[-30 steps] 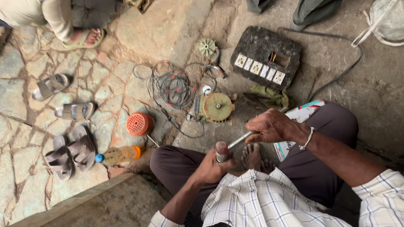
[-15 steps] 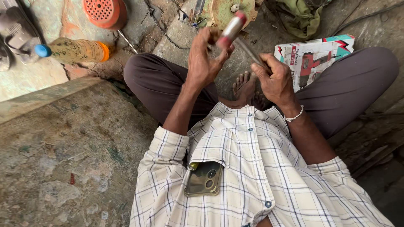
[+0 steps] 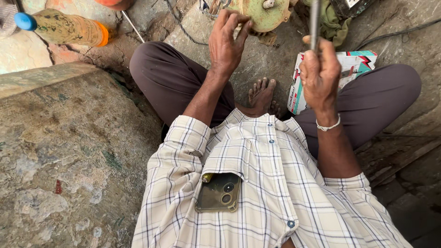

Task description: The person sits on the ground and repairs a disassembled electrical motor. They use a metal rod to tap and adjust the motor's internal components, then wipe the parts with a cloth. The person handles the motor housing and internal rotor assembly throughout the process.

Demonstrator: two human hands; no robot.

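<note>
The right hand [image 3: 320, 73] is closed around a thin grey metal rod [image 3: 314, 20] that stands upright and runs out past the top edge of the view. The left hand [image 3: 227, 43] has its fingers pinched together, fingertips touching the lower rim of a round green metal part [image 3: 264, 14] lying on the stone floor [image 3: 262, 64]; whether it grips anything small cannot be told. Between the two hands lies a bare stretch of floor, with the person's foot [image 3: 262, 96] tucked below it. Just beside the right hand, a printed cardboard box [image 3: 356, 64] leans against the right knee. To the left, a raised concrete slab [image 3: 69, 151] crowds the left leg, and a grimy bottle with a blue cap [image 3: 59, 27] lies beyond its edge. Compared with half a second earlier, the hands have drawn apart: the left no longer holds the red-handled tool, and the right has risen with the rod.
</note>
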